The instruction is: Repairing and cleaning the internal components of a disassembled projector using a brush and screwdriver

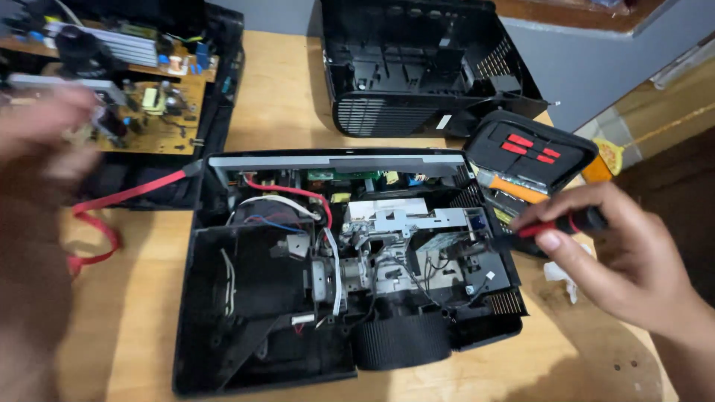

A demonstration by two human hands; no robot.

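Opened projector chassis (pixel 350 275) lies mid-table (pixel 275 97), cover (pixel 424 67) and circuit board (pixel 149 104) already set far behind; right hand (pixel 618 260) grips a red-handled screwdriver (pixel 555 225) at its right edge, internals remaining; blurred left hand (pixel 41 141) unreadable.

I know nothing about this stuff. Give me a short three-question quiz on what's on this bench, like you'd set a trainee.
1. True or false: the right hand holds a red-and-black screwdriver.
2. Where does the removed black top cover lie? A) behind the opened device B) on the floor C) in the left hand
3. What colour is the strap lying left of the opened device?

Key: 1 true. 2 A. 3 red.
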